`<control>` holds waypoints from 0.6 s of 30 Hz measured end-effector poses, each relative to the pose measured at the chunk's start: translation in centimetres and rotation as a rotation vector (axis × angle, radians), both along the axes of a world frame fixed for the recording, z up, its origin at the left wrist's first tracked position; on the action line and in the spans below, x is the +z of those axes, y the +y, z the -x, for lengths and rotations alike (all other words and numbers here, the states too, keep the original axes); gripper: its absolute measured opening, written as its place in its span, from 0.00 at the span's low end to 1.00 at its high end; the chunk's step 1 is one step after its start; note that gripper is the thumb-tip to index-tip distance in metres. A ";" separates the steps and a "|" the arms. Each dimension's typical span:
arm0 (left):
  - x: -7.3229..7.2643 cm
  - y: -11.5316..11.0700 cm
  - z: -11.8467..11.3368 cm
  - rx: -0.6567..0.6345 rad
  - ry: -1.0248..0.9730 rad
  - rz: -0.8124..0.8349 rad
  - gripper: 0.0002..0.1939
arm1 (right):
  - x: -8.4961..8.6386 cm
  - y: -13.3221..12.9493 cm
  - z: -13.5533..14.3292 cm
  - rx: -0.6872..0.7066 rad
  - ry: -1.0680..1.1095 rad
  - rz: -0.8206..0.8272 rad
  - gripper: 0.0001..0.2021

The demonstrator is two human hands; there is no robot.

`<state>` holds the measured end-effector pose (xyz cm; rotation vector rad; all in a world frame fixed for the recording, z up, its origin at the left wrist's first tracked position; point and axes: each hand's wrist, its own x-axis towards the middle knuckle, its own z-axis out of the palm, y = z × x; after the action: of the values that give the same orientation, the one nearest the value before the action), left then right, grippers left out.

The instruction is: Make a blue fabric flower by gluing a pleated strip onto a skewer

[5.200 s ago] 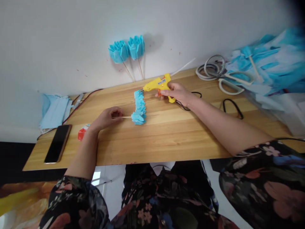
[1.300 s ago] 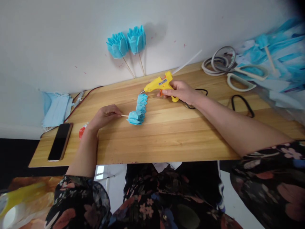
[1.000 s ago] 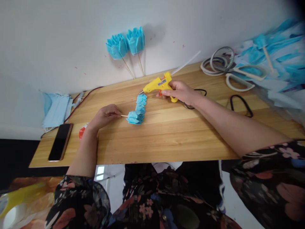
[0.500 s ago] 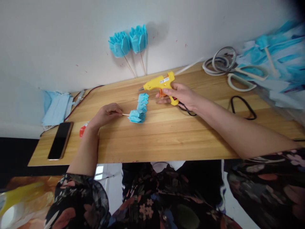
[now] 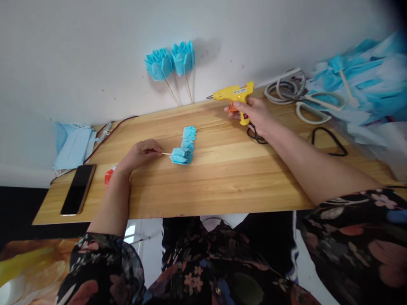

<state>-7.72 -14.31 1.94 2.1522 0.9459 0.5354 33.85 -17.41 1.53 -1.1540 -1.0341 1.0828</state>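
Observation:
My left hand (image 5: 145, 153) pinches a thin wooden stick (image 5: 166, 154) low over the table. On the stick's far end is a blue fabric flower (image 5: 181, 156), partly rolled, lying on the wood. From it a loose pleated blue strip (image 5: 189, 134) stretches away toward the wall. My right hand (image 5: 254, 113) is wrapped round the handle of a yellow glue gun (image 5: 230, 93), with fingers by its orange trigger. The gun's metal nozzle points left, up and to the right of the strip, apart from it.
Two finished blue flowers (image 5: 182, 59) on sticks lean against the wall. Scissors (image 5: 313, 112), tape rolls (image 5: 282, 90) and a pile of blue and white fabric pieces (image 5: 369, 80) lie right. A phone (image 5: 78, 189), face masks (image 5: 73, 146) and a red wrapper (image 5: 110, 174) lie left.
My right hand has carried the glue gun up and to the right, away from the blue strip. The left hand still holds the stick in nearly the same place.

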 end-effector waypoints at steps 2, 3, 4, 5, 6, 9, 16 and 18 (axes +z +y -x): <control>0.0 -0.1 -0.1 -0.010 -0.004 0.002 0.13 | 0.4 -0.4 0.2 0.056 -0.006 0.004 0.10; 0.1 -0.1 -0.1 -0.014 -0.008 0.003 0.13 | 0.6 -0.8 0.6 0.107 -0.009 0.014 0.12; 0.1 -0.1 -0.1 -0.017 -0.012 0.002 0.12 | 0.8 -1.2 1.0 0.165 -0.010 0.023 0.13; 0.1 -0.1 -0.1 -0.018 -0.014 -0.003 0.12 | 1.0 -1.6 1.5 0.221 -0.018 0.032 0.14; 0.1 -0.1 -0.1 -0.018 -0.015 -0.009 0.12 | 1.1 -2.0 2.0 0.275 -0.031 0.046 0.14; 0.0 -0.1 0.0 -0.018 -0.024 -0.019 0.12 | 1.0 -2.8 3.0 0.411 -0.058 0.083 0.14; -0.1 0.0 0.0 -0.028 -0.024 -0.022 0.11 | 0.8 -2.8 3.1 0.573 -0.018 0.083 0.12; -0.2 0.1 0.1 -0.036 -0.027 -0.021 0.12 | 0.8 -2.8 3.2 0.564 -0.031 0.093 0.12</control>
<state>-7.78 -14.24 1.79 2.1708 0.8889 0.5581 30.65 -20.24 2.34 -0.9726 -1.3911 1.5689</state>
